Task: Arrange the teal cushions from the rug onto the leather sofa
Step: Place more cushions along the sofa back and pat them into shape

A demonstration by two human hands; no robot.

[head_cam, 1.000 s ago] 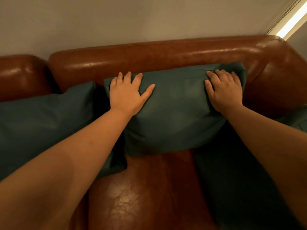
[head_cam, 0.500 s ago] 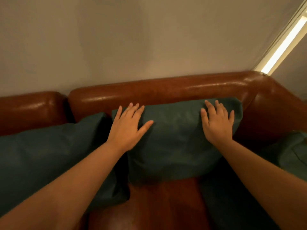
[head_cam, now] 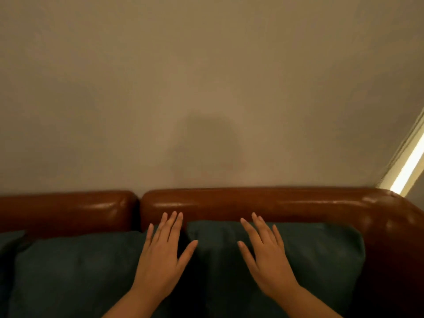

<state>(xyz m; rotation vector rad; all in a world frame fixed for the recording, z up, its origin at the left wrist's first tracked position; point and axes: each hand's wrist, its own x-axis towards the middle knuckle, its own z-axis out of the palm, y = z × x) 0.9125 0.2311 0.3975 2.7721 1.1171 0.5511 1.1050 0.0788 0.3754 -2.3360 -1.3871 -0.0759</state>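
Two teal cushions stand side by side against the backrest of the leather sofa, their upper edges just below its rounded top. The right teal cushion fills the corner where the backrest meets the right armrest, and the left teal cushion leans along the backrest toward the left edge of the sofa; the two meet in a dark fold near the middle. The left hand is spread over that fold, palm down, fingers open and straight, the fingertips reaching up to the top edge of the cushions with the thumb angled out to the right. The right hand lies over the upper face of the right teal cushion, also palm down with fingers open and fanned, thumb pointing left toward the other hand. Neither hand grips anything; whether the palms press on the fabric or hover just above it cannot be told. Both bare forearms rise from the bottom edge. Behind the sofa is a plain beige wall, with a bright strip of light at the far right.
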